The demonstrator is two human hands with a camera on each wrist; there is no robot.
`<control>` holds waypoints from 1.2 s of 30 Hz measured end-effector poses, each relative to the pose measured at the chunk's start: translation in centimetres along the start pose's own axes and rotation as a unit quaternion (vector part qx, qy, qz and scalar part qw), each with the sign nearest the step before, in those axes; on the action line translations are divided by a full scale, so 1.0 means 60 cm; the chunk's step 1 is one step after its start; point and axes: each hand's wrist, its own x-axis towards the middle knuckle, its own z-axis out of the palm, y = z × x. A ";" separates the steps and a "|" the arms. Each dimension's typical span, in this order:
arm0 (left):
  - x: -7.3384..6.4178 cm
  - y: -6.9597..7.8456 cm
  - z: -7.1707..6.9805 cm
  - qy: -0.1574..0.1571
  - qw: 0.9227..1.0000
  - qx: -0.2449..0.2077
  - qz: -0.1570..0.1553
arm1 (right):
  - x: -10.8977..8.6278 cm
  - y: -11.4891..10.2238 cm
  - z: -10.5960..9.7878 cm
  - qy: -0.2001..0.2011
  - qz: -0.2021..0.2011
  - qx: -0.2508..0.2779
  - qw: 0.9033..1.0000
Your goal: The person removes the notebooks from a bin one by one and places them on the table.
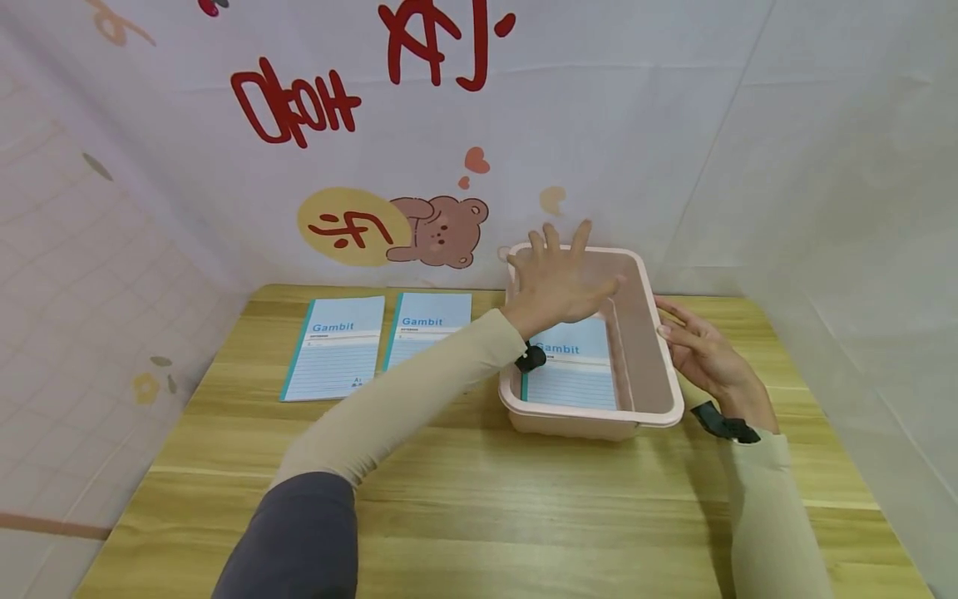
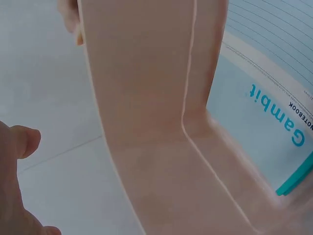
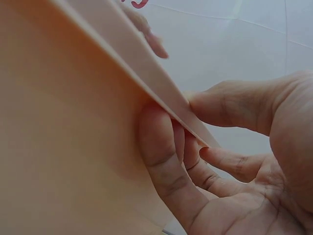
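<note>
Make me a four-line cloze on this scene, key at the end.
1. The person's ____ hand pinches the rim of the bin.
2. The notebook inside the bin has the word ____ in large blue letters.
3. On the table, to the left of the bin, lie ____ other notebooks.
4. The brown cartoon animal on the wall is a ____.

Missing words: right; Gambit; two; bear.

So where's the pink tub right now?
In the head view, the pink tub is right of centre, toward the back of the wooden table, just right of the middle notebook; the right hand grips its right side.
</note>
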 end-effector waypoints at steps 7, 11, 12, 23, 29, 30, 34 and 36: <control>0.018 0.030 0.036 -0.031 0.999 0.017 -0.011 | 0.000 0.000 -0.002 0.001 0.004 0.007 1.000; 0.029 0.040 0.058 -0.068 0.997 0.034 -0.016 | 0.002 0.001 -0.001 0.005 0.005 -0.001 1.000; 0.032 0.042 0.063 -0.079 0.996 0.040 -0.017 | 0.002 0.001 -0.001 0.005 0.005 -0.003 1.000; 0.044 0.058 0.100 -0.126 0.990 0.059 -0.014 | -0.002 -0.001 -0.001 0.007 0.008 0.004 1.000; 0.066 0.061 0.130 -0.166 0.982 0.075 -0.044 | -0.001 0.001 -0.003 0.007 0.009 -0.001 1.000; 0.071 0.061 0.135 -0.173 0.981 0.075 -0.046 | -0.001 0.001 -0.004 0.006 0.009 -0.001 1.000; 0.075 0.060 0.151 -0.163 0.984 0.060 -0.040 | -0.001 0.000 -0.005 0.005 0.009 0.000 1.000; 0.076 0.057 0.164 -0.150 0.987 0.057 -0.030 | -0.001 -0.001 -0.006 0.007 0.007 -0.001 1.000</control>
